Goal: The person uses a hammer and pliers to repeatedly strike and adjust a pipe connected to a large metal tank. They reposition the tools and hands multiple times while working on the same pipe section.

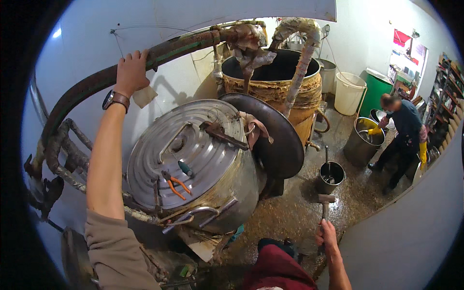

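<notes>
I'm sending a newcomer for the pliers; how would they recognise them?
Find the large metal vat left of the picture's centre. On its ridged lid, toward the near edge, lie the pliers. Two bright orange handles set them apart from the dark-green object and dark tool beside them.

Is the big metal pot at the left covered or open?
Covered: a ridged metal lid sits over the pot, with orange-handled pliers lying on top.
</notes>
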Demonstrator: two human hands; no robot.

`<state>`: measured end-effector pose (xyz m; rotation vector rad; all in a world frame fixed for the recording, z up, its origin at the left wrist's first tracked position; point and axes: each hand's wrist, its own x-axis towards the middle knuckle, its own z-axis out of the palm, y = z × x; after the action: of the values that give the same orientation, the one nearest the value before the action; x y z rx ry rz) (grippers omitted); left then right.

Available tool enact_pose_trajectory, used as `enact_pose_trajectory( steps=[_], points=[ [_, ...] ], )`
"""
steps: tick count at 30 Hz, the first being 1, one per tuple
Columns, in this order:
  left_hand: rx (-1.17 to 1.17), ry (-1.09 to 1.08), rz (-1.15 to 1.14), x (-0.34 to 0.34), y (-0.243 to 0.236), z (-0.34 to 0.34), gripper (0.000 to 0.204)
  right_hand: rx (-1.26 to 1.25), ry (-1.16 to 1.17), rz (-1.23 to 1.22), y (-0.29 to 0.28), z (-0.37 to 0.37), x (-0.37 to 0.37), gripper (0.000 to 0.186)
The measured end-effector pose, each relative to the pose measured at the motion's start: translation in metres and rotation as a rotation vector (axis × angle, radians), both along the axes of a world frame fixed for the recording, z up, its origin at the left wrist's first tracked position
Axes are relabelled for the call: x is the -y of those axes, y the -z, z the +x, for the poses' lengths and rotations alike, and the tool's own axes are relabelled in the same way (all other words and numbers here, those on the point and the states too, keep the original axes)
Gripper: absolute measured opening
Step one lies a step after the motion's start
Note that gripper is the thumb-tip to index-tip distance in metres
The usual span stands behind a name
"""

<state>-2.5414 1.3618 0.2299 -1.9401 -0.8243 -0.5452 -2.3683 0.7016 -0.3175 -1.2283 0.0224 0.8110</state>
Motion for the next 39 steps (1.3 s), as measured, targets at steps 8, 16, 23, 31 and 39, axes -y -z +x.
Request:
enact_pose_trajectory(
  steps=[8,16,23,31,39],
  points=[
    [0.021,0.033,0.012,0.005,0.002,-0.001,0.101,0.119,-0.131,0.032,-0.075,0.018,-0.072,0.023],
    [0.074,0.050,0.067,0.015,0.007,0.004,0.086,0.317,-0.176,0.468,-0.198,0.073,-0.172,0.030],
    [0.074,0.006,0.087,0.022,0.001,0.016,0.075,0.255,-0.257,0.913,-0.298,0.138,-0.342,0.032],
    [0.009,-0.001,-0.099,0.011,-0.022,0.025,0.053,0.184,-0.542,0.994,-0.372,0.176,-0.464,0.038],
    [0.002,-0.032,-0.147,0.017,-0.024,0.028,0.050,0.346,-0.597,0.921,-0.362,0.176,-0.526,0.039]
  ],
)
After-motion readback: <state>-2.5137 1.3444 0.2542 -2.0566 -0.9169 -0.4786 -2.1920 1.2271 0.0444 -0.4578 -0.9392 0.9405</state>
